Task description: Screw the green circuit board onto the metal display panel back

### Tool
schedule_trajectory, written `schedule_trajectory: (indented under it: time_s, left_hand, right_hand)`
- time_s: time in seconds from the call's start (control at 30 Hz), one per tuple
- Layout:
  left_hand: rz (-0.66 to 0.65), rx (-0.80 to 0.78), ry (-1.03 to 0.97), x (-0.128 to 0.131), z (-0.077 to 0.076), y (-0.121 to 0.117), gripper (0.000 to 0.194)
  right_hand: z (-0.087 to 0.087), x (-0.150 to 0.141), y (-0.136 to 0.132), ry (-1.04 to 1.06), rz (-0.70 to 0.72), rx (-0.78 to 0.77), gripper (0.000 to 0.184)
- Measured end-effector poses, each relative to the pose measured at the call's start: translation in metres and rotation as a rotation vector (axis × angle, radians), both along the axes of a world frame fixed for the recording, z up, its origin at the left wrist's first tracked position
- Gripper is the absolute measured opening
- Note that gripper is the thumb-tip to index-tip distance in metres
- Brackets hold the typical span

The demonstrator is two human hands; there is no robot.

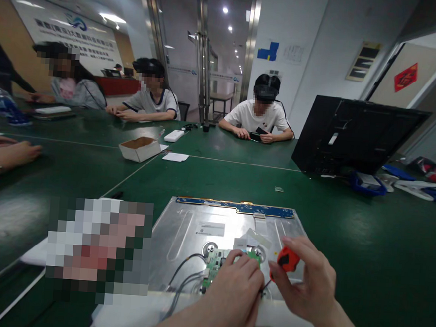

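Note:
A silver metal panel (184,226), like the back of a display, lies in front of me with a blue circuit strip (233,207) along its far edge. My left hand (237,289) is over the green circuit board (214,263) near the panel's middle, fingers curled and pressed together. Its fingertips are largely hidden, so what they pinch cannot be made out. Between thumb and fingers, my right hand (312,284) grips the orange-and-black handle of a screwdriver (288,259). The thin shaft slants down toward my left hand, which hides its tip. Dark cables (185,286) run from the board's left side.
A black monitor (354,138) stands at the right, beside a blue tray (368,184). An open white box (139,149) sits farther back to the left. Several people are seated around the green table (217,181). Another person's hands (13,156) rest at the left edge.

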State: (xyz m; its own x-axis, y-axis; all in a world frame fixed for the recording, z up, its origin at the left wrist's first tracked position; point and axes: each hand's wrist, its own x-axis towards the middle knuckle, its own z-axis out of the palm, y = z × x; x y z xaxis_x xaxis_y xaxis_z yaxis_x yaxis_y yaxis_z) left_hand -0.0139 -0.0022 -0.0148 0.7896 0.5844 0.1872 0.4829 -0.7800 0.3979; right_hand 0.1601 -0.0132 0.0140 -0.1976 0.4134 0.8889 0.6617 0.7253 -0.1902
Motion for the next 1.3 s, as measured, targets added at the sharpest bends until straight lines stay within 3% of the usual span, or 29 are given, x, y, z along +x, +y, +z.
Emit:
schedule_trajectory:
  time_s: [0.17, 0.37, 0.63, 0.87, 1.1, 1.3]
  left_hand:
    - [-0.003, 0.0, -0.005, -0.0001, 0.0, 0.0009, 0.018]
    - [-0.008, 0.006, -0.003, -0.0003, 0.0015, -0.0002, 0.008]
    - [0.005, 0.008, -0.027, 0.0004, -0.0025, 0.0005, 0.017]
    - [-0.01, 0.011, -0.017, -0.0001, 0.0, -0.0001, 0.011]
    - [0.005, 0.006, -0.035, 0.0001, -0.0027, 0.0008, 0.016]
    - [-0.011, 0.015, -0.021, 0.0, -0.0013, 0.0015, 0.013]
  right_hand:
    - [0.0025, -0.0007, 0.0006, -0.005, 0.034, 0.026, 0.045]
    - [-0.0012, 0.0038, -0.0031, 0.003, 0.082, -0.081, 0.05]
    - [-0.0023, -0.0004, 0.0004, 0.013, 0.008, 0.038, 0.045]
    - [-0.001, 0.0043, -0.005, -0.046, 0.036, -0.078, 0.044]
    - [-0.003, 0.0009, 0.0, 0.014, 0.015, 0.048, 0.044]
    - [-0.0025, 0.0045, -0.0022, 0.009, 0.09, -0.003, 0.038]
